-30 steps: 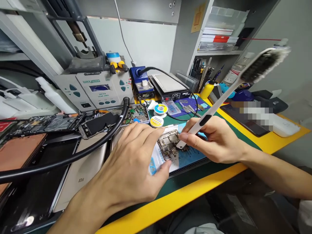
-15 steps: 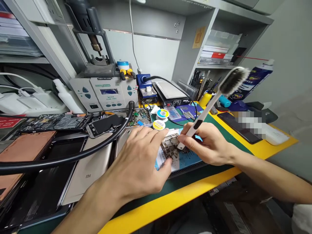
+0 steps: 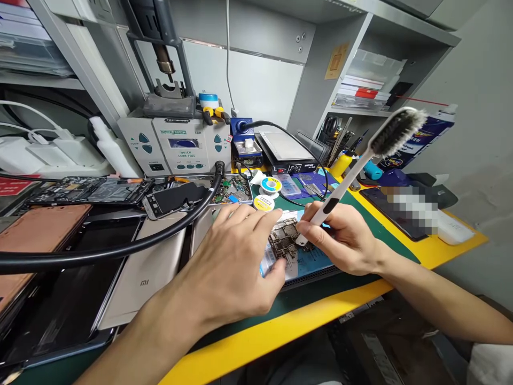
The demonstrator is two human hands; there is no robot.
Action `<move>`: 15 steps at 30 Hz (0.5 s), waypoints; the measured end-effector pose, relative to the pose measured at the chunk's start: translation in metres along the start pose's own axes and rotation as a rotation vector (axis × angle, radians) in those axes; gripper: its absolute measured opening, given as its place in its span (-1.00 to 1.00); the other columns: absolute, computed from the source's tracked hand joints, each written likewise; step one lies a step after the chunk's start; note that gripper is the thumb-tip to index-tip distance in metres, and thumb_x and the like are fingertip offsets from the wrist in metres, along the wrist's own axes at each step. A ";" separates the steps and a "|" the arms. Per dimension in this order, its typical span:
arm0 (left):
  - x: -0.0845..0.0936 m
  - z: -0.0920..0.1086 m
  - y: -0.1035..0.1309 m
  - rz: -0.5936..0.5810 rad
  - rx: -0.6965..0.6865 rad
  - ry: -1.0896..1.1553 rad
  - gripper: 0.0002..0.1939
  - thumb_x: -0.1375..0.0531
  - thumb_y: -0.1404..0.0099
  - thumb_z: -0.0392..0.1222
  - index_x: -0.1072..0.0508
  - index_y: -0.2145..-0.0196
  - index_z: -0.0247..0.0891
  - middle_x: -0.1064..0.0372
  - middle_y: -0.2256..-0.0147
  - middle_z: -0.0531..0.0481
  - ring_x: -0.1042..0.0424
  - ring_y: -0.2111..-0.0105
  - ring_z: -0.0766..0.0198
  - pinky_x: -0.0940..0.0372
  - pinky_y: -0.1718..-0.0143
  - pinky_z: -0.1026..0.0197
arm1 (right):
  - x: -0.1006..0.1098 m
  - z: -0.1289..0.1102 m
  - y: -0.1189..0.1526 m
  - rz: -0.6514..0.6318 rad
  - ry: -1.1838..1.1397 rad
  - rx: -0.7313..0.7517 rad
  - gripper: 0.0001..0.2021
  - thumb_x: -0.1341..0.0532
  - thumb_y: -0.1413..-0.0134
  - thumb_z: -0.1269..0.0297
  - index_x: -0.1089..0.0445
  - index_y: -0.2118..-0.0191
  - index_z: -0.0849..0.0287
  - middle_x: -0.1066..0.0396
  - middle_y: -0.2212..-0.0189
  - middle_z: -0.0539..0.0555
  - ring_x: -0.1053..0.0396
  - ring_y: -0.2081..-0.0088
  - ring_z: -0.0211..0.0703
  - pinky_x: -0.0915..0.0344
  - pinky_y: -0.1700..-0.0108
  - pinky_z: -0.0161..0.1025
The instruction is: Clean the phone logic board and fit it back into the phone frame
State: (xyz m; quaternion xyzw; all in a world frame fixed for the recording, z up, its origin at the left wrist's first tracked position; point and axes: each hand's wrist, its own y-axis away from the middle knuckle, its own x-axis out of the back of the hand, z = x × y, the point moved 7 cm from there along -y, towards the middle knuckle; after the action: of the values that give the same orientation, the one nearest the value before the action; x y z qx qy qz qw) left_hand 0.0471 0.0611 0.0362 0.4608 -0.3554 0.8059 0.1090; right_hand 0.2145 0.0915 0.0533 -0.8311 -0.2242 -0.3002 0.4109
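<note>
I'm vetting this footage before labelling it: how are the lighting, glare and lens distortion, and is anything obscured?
Head view: fairly even light on the left hand and right hand, dark below the yellow desk edge; faint reflections on the black panel; wide-angle stretch towards the borders; pixelation hides something beside the dark phone; circuit board too small to judge focus.

The left hand (image 3: 240, 256) is covering the near-left side of the circuit board (image 3: 285, 235), while the right hand (image 3: 347, 235) and the handle end of the toothbrush (image 3: 348, 174) are hiding parts of its right side. A pixelated patch (image 3: 412, 208) is masking whatever is lying beneath. The top edge is cutting off the hot-air tool (image 3: 148, 21); the left edge, the black hose (image 3: 80, 259). Print on 2 round labels (image 3: 270, 185) is appearing too small to read.
</note>
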 end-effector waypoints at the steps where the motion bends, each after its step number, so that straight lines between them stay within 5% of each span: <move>1: 0.000 0.000 0.000 0.001 0.002 0.001 -0.45 -0.24 -0.41 -0.12 -0.51 -0.30 -0.34 -0.62 -0.03 -0.17 -0.55 -0.03 -0.13 -0.40 -0.16 -0.29 | 0.000 -0.001 0.000 -0.006 0.002 0.009 -0.74 -0.22 -0.53 0.37 -0.40 0.31 0.14 -0.36 0.49 -0.07 -0.27 0.49 -0.28 -0.26 0.41 -0.29; 9: 0.000 0.000 0.000 -0.001 0.009 0.005 -0.46 -0.24 -0.39 -0.14 -0.53 -0.27 -0.35 -0.63 -0.02 -0.17 -0.56 -0.03 -0.14 -0.39 -0.20 -0.30 | -0.004 -0.004 0.003 -0.023 0.013 0.091 -0.80 -0.23 -0.53 0.39 -0.43 0.25 0.15 -0.40 0.46 -0.07 -0.28 0.48 -0.28 -0.24 0.41 -0.28; 15: -0.001 -0.002 0.000 0.000 0.013 -0.009 -0.40 -0.27 -0.39 -0.10 -0.50 -0.32 -0.39 -0.63 -0.07 -0.24 -0.55 -0.08 -0.18 -0.39 -0.23 -0.34 | 0.008 0.005 0.000 0.067 0.021 -0.016 -0.64 -0.22 -0.64 0.21 -0.41 0.32 0.18 -0.34 0.47 -0.13 -0.29 0.49 -0.30 -0.28 0.42 -0.33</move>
State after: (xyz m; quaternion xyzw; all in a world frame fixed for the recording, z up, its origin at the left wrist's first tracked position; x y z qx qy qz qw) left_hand 0.0465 0.0624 0.0349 0.4651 -0.3508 0.8061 0.1042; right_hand 0.2219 0.0967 0.0562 -0.8382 -0.1897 -0.2969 0.4163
